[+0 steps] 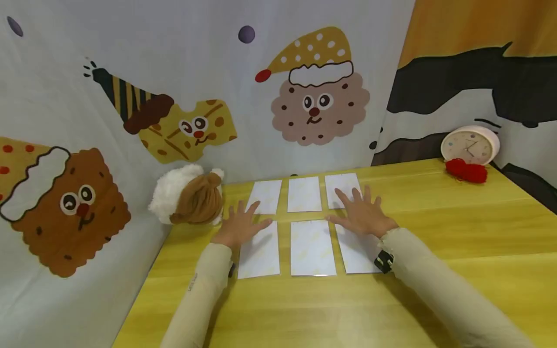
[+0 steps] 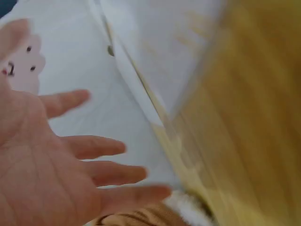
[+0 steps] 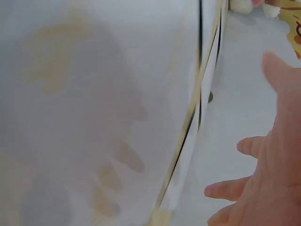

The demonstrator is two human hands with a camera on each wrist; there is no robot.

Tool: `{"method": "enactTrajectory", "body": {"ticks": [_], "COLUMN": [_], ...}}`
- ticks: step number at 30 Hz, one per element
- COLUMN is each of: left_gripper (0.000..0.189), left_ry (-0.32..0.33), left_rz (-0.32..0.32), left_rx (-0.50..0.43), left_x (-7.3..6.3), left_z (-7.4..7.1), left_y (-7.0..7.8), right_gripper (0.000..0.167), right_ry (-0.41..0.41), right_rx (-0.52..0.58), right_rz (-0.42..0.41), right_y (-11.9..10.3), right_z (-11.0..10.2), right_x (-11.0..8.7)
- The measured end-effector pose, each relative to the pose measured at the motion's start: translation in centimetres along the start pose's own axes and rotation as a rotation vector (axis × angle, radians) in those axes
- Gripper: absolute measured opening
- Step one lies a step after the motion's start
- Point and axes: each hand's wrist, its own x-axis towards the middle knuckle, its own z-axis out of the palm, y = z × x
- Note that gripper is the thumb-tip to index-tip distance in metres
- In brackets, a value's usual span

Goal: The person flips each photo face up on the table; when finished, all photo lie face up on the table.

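White rectangular cards lie flat on the yellow table (image 1: 417, 290) in two rows of three. My left hand (image 1: 239, 224), fingers spread, is over the left side, overlapping the back left card (image 1: 271, 191) and front left card (image 1: 263, 256). Likewise spread, my right hand (image 1: 363, 212) overlaps the back right card (image 1: 341, 186) and front right card (image 1: 357, 253). Between the hands are the back middle card (image 1: 304, 194) and front middle card (image 1: 312, 249). Both wrist views show straight fingers with a gap above the surface; neither hand holds anything.
A white and brown plush toy (image 1: 200, 195) sits at the back left, close to my left fingertips. At the back right stand a white clock (image 1: 469, 146) and a red yarn bundle (image 1: 466, 171). A cartoon-printed cloth (image 1: 252, 116) hangs along the back and left edges.
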Motion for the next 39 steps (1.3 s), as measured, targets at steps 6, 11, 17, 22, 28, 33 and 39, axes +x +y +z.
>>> {"method": "enactTrajectory", "body": {"ticks": [6, 11, 17, 22, 28, 33, 39], "left_gripper": [0.07, 0.06, 0.058, 0.058, 0.057, 0.057, 0.055], "left_ry": [-0.044, -0.038, 0.028, 0.023, 0.019, 0.018, 0.01], "left_rz": [0.017, 0.007, -0.036, -0.113, -0.147, -0.162, -0.182], "left_rx": [-0.19, -0.28, -0.403, -0.466, -0.557, -0.583, -0.567], "left_x": [2.4, 3.7, 4.9, 5.5, 6.2, 6.5, 6.9], "left_z": [-1.7, -2.1, -2.4, -2.4, -2.3, -2.1, -1.8], "left_y": [-1.6, -2.3, -2.8, -3.6, -3.6, -2.9, -2.5], "right_gripper": [0.083, 0.079, 0.075, 0.07, 0.069, 0.068, 0.065], "right_ry": [-0.029, -0.053, -0.036, -0.097, -0.087, -0.039, -0.008], "right_rx": [0.163, 0.245, 0.296, 0.54, 0.821, 0.883, 0.895], "right_rz": [-0.117, -0.198, -0.246, -0.16, -0.031, 0.011, 0.079], "right_y": [-2.0, -4.1, -7.1, -9.4, -10.8, -11.4, -12.5], "right_z": [0.1, 1.7, 2.9, 3.7, 4.9, 5.5, 5.5], "right_x": [3.8, 6.1, 8.2, 9.4, 10.5, 11.1, 11.2]}}
